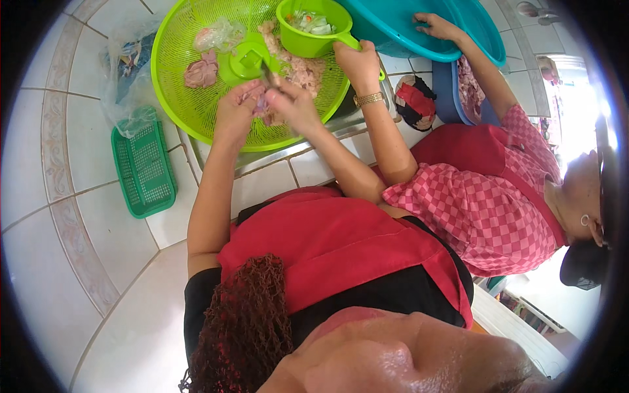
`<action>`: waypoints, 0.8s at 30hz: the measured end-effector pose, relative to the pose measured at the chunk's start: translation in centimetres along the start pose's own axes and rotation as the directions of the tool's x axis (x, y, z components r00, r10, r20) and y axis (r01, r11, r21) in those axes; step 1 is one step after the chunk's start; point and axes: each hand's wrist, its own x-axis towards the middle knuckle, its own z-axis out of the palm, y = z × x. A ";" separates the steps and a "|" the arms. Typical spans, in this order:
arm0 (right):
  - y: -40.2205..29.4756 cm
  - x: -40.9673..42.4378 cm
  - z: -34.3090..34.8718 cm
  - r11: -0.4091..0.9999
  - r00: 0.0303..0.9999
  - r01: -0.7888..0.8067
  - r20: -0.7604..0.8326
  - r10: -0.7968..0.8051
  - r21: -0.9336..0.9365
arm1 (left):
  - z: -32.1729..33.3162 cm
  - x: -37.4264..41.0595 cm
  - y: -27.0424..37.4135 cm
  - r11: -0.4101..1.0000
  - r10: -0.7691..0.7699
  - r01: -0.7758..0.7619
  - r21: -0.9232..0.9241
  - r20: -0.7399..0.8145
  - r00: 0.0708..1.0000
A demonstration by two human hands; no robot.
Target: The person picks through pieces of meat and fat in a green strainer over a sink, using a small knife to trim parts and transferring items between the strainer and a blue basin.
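Over a large lime-green plastic colander [169,64], my left hand [237,110] pinches a small piece of raw meat [259,100]. My right hand [297,109] grips a knife [267,74], its dark blade pointing up and away from me beside that piece. Motion blurs the right fingers a little. Inside the colander lie a pinkish lump of raw meat [201,71], a clear plastic bag [221,34] with something pale in it, and a spread of pale raw scraps [307,73]. A square raised hub [245,59] stands in the colander's middle.
A co-worker's hand [358,64] holds a green handled pot [312,42] over the colander; the other hand [437,27] reaches into a teal basin [388,24]. Near these are a blue tub [444,93] of meat and a red-black cloth [415,103]. A green basket [145,167] sits left.
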 end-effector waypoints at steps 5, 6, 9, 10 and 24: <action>-3.0 1.1 -3.5 0.815 0.881 -0.454 0.046 0.470 0.360 | -1.9 0.7 -1.4 0.996 -0.011 0.015 -0.090 0.042 0.999; -3.5 0.8 -2.9 0.812 0.884 -0.434 0.014 0.467 0.390 | -2.1 0.9 -1.3 0.993 0.004 0.002 -0.119 0.046 0.999; -2.8 0.7 -3.1 0.770 0.836 -0.533 0.079 0.543 0.351 | -2.9 1.5 -0.9 0.993 0.043 -0.040 -0.108 0.018 0.999; -2.9 0.5 -3.2 0.739 0.819 -0.560 0.115 0.562 0.374 | -3.1 1.8 -0.2 0.998 0.054 -0.054 -0.044 -0.007 0.999; -2.6 0.7 -3.6 0.569 0.741 -0.646 0.241 0.626 0.509 | -2.0 5.0 0.3 0.207 0.168 -0.361 0.909 0.330 0.929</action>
